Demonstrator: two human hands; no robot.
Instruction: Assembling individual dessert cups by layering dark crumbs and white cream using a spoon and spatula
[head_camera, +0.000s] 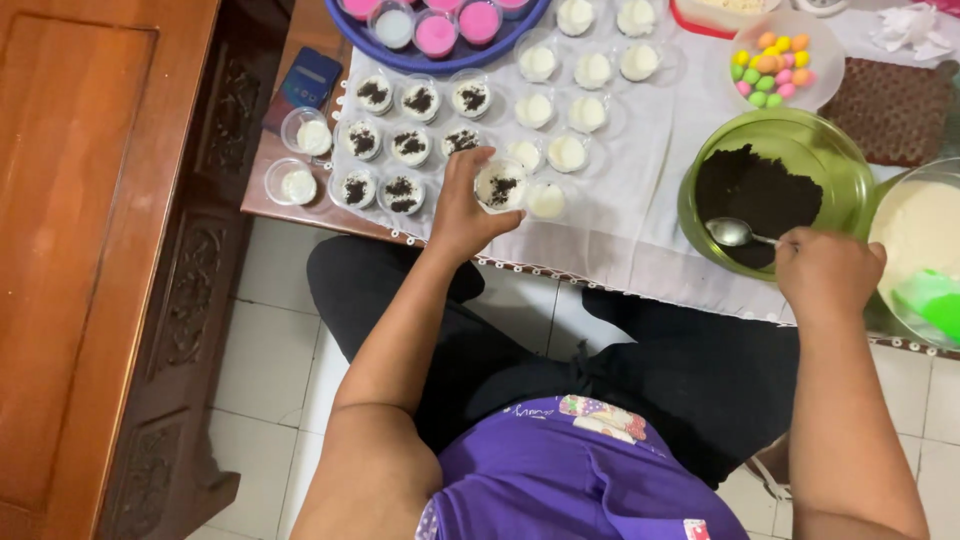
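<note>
My left hand (462, 203) grips a small clear cup of white cream (499, 185) with dark crumbs on top, near the table's front edge. My right hand (826, 272) holds a metal spoon (733, 232) whose bowl hangs over the green bowl (800, 135) of dark crumbs. Several cups topped with crumbs (410, 146) stand in rows left of the held cup. Plain white cups (566, 153) stand behind and to its right.
A white cloth (640, 190) covers the table. A clear bowl of white cream (920, 235) with a green spatula sits at far right. A bowl of coloured candies (772, 68), a blue tray of pink cups (440, 30) and a phone (305, 85) lie further back. A wooden cabinet (90, 250) stands left.
</note>
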